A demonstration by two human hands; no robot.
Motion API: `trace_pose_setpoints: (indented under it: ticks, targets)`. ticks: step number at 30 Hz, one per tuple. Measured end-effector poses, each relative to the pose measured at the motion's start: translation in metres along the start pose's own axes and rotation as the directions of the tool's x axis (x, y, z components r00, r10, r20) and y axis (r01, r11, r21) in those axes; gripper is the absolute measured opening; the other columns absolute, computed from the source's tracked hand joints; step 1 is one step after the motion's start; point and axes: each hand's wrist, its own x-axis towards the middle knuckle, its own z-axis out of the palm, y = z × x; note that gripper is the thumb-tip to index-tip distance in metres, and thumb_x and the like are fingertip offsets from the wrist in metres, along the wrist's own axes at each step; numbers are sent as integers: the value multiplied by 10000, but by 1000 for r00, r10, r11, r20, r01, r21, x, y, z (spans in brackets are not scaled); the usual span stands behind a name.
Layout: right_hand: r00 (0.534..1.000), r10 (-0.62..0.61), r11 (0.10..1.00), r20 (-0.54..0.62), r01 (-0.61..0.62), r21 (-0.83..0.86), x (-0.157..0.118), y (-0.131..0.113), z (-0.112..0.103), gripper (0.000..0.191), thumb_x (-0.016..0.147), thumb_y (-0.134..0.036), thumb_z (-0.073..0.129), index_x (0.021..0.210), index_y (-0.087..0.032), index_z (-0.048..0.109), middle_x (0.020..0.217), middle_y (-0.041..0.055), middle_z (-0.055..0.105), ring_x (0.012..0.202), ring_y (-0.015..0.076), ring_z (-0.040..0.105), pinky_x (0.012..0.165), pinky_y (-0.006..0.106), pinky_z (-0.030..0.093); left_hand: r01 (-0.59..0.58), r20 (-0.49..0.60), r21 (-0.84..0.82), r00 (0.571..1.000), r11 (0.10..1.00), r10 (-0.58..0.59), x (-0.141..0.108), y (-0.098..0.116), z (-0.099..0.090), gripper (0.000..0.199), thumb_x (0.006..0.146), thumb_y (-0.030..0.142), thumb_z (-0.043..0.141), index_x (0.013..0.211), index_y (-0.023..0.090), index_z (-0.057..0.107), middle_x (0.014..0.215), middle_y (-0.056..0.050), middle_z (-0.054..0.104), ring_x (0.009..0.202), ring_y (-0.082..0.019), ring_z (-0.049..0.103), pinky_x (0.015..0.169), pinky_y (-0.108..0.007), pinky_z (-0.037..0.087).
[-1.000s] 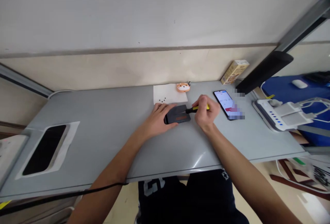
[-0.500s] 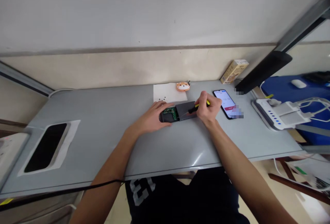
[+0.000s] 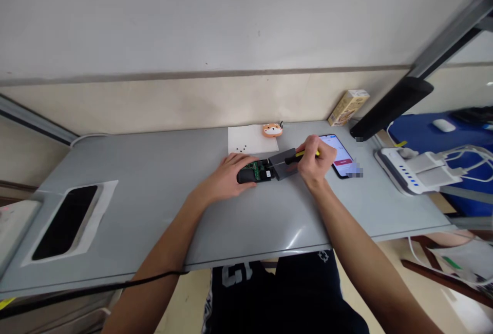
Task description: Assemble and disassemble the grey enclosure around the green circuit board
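My left hand (image 3: 228, 177) is closed around the left end of a small black electronic device (image 3: 265, 174), whose green circuit board (image 3: 252, 167) is exposed. A dark grey cover plate (image 3: 283, 170) lies at an angle at the device's right end. My right hand (image 3: 316, 162) is wrapped around a screwdriver (image 3: 295, 158) with a black and yellow handle. The screwdriver's thin shaft crosses over the cover and points left, toward the device's open part. Where exactly its tip touches is too small to tell.
White paper (image 3: 246, 140) behind the device bears several tiny dark screws (image 3: 241, 148) and an orange animal-face case (image 3: 272, 130). To the right lie a lit phone (image 3: 341, 157), a small carton (image 3: 348, 107) and a white power strip (image 3: 402, 170). A dark phone (image 3: 65, 221) rests far left.
The grey cover has shifted right and turned at an angle, uncovering more of the device's inside. My right hand with the screwdriver has moved slightly right; my left hand stays on the device.
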Motion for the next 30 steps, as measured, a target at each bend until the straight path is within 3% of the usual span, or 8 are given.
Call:
trace_pose_setpoints:
  ticks: [5, 16, 24, 27, 30]
  targets:
    - [978, -140, 990, 151, 137, 33, -7, -2, 5, 549, 1076, -394, 383, 579, -214, 531, 525, 17, 545, 503, 135, 504, 544, 326, 349, -41, -25, 71, 999, 997, 43, 4, 6, 12, 516, 939, 370, 689, 1433, 316, 550, 1441, -55, 602, 1351, -295, 494, 1176, -504, 352]
    - [969, -207, 978, 135, 203, 45, -8, -4, 8, 480, 1057, -294, 418, 591, -212, 506, 528, 10, 511, 499, 129, 460, 533, 328, 315, 33, -32, 3, 999, 999, -33, 7, -2, 11, 668, 849, 384, 794, 1461, 344, 530, 1464, -24, 607, 1330, -292, 519, 1175, -486, 379]
    - [965, -193, 981, 180, 189, 40, -8, -6, 7, 468, 1047, -289, 417, 591, -212, 491, 531, 2, 490, 510, 127, 438, 544, 330, 307, -6, -37, 33, 999, 999, 7, 6, -1, 13, 610, 879, 386, 762, 1442, 332, 534, 1448, -18, 615, 1328, -284, 512, 1163, -474, 369]
    - [968, -125, 991, 218, 113, 69, -7, -10, 8, 385, 1028, -333, 480, 662, -216, 512, 573, -14, 495, 541, 125, 438, 561, 319, 335, -15, -44, 44, 999, 999, 17, 7, -2, 17, 562, 902, 400, 739, 1422, 320, 542, 1452, -25, 609, 1324, -281, 509, 1159, -475, 368]
    - [970, 42, 977, 239, -90, 195, -7, -16, 14, 214, 981, -418, 591, 876, -236, 551, 718, -15, 570, 643, 138, 500, 620, 307, 408, -17, -65, 57, 998, 998, 21, 7, -3, 20, 494, 897, 398, 745, 1350, 288, 584, 1399, -36, 638, 1291, -283, 519, 1141, -481, 380]
